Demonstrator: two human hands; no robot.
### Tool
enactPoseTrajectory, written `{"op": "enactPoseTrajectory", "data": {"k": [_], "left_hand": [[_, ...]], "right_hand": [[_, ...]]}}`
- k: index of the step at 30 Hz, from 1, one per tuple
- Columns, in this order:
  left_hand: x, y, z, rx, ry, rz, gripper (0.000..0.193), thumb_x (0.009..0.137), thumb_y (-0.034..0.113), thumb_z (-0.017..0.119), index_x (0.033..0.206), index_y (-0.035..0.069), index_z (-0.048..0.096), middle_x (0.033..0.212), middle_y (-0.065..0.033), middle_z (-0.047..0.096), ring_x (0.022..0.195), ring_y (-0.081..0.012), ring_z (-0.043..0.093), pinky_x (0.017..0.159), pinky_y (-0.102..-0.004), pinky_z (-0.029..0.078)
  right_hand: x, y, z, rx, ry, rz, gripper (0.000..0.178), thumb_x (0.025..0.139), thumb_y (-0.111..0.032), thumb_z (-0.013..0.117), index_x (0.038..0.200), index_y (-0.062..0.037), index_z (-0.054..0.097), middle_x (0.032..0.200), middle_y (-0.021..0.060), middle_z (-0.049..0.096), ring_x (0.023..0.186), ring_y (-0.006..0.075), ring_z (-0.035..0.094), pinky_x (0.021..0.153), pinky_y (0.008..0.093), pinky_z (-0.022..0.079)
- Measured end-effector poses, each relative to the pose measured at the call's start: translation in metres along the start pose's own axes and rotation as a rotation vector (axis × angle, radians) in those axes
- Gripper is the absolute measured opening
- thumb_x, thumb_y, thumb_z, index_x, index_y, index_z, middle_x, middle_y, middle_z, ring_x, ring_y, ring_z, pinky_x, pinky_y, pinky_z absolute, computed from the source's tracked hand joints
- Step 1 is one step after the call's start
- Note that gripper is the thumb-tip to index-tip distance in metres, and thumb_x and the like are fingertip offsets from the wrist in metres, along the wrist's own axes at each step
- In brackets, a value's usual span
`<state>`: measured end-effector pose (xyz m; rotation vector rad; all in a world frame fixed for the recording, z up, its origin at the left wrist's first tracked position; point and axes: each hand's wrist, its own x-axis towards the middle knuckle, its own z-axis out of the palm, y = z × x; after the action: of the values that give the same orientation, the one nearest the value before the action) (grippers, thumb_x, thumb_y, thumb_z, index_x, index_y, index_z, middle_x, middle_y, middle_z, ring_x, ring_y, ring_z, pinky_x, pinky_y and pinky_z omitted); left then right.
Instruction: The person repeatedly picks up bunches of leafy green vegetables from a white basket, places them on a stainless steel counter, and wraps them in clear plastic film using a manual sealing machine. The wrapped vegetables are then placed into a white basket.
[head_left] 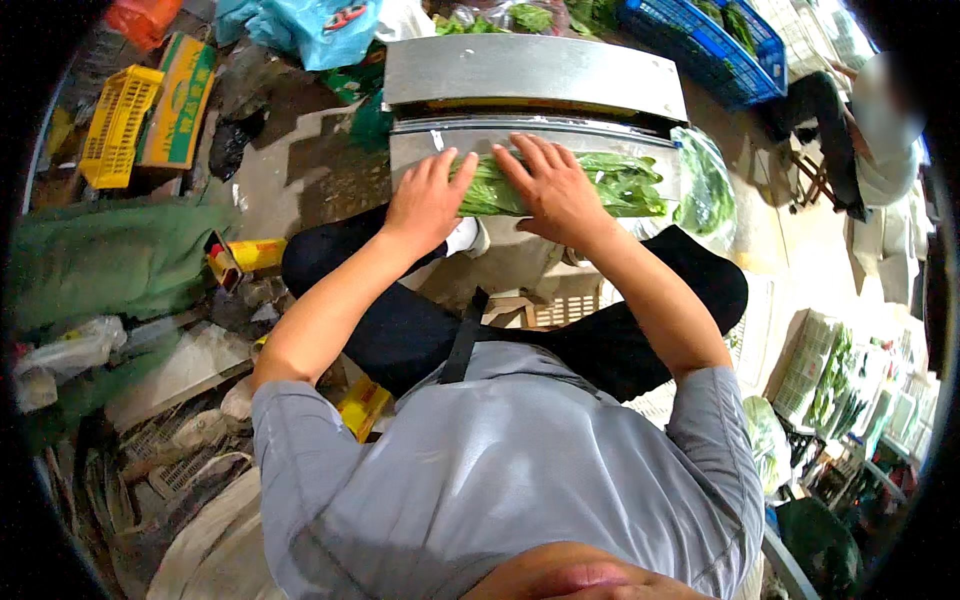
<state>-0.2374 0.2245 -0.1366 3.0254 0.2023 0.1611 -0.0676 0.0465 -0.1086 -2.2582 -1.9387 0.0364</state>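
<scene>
A long bundle of leafy greens (625, 187), which looks covered in clear film, lies across the front plate of a metal film-wrapping machine (530, 75) before me. My left hand (428, 203) rests at the bundle's left end, fingers stretched out and pointing away from me. Over the middle of the bundle lies my right hand (555, 192), its fingers spread and the thumb on the near side. The palms hide part of the stems. A clear plastic bag of greens (705, 190) stands against the machine's right side.
At the upper left are a yellow crate (120, 125) and a cardboard box (177, 100). A blue crate (710, 50) of greens stands at the far right, near a seated person (860, 140). Packed greens (825, 375) are stacked at right. Green cloth (110, 260) lies at left.
</scene>
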Motion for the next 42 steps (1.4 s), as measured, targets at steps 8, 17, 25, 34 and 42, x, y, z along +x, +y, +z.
{"op": "enactPoseTrajectory", "data": {"k": [8, 17, 25, 34, 42], "left_hand": [[0.001, -0.004, -0.044, -0.099, 0.035, 0.037, 0.085, 0.070, 0.022, 0.087, 0.146, 0.012, 0.050, 0.133, -0.0108, 0.060, 0.119, -0.0315, 0.061, 0.095, -0.0442, 0.053], [0.025, -0.004, -0.127, -0.171, 0.061, 0.028, 0.073, 0.074, 0.022, 0.081, 0.140, 0.018, 0.052, 0.117, -0.0133, 0.068, 0.105, -0.0376, 0.067, 0.087, -0.0472, 0.056], [0.009, -0.002, -0.177, -0.264, 0.000, 0.137, 0.066, 0.074, 0.024, 0.079, 0.136, 0.015, 0.057, 0.112, -0.0161, 0.070, 0.099, -0.0389, 0.069, 0.086, -0.0460, 0.056], [0.012, -0.028, -0.049, -0.670, -0.608, 0.061, 0.079, 0.070, 0.030, 0.085, 0.137, -0.001, 0.057, 0.119, -0.0199, 0.067, 0.107, -0.0308, 0.066, 0.094, -0.0380, 0.052], [0.035, -0.051, -0.037, -0.982, -0.738, -0.272, 0.070, 0.077, 0.033, 0.089, 0.128, -0.003, 0.058, 0.113, -0.0147, 0.069, 0.100, -0.0203, 0.065, 0.089, -0.0345, 0.051]], "right_hand": [[-0.006, 0.002, -0.025, -0.110, 0.070, -0.038, 0.082, 0.077, -0.012, 0.070, 0.153, -0.0097, 0.041, 0.132, 0.0161, 0.057, 0.122, 0.0336, 0.057, 0.103, 0.0455, 0.046], [0.014, 0.008, -0.117, -0.156, 0.096, -0.145, 0.081, 0.070, -0.021, 0.084, 0.141, -0.0117, 0.047, 0.116, 0.0133, 0.068, 0.105, 0.0351, 0.068, 0.086, 0.0467, 0.057], [0.002, -0.020, -0.166, 0.011, -0.023, -0.125, 0.077, 0.068, -0.010, 0.077, 0.142, -0.0115, 0.052, 0.126, 0.0146, 0.060, 0.114, 0.0373, 0.063, 0.089, 0.0455, 0.057], [0.001, 0.012, -0.065, 0.510, -0.552, 0.017, 0.080, 0.070, -0.015, 0.080, 0.143, -0.0061, 0.049, 0.119, 0.0227, 0.063, 0.114, 0.0390, 0.062, 0.096, 0.0427, 0.053], [0.026, 0.063, -0.030, 0.615, -0.433, -0.019, 0.057, 0.079, -0.026, 0.087, 0.124, 0.0008, 0.064, 0.114, 0.0166, 0.063, 0.105, 0.0287, 0.064, 0.095, 0.0383, 0.052]]}}
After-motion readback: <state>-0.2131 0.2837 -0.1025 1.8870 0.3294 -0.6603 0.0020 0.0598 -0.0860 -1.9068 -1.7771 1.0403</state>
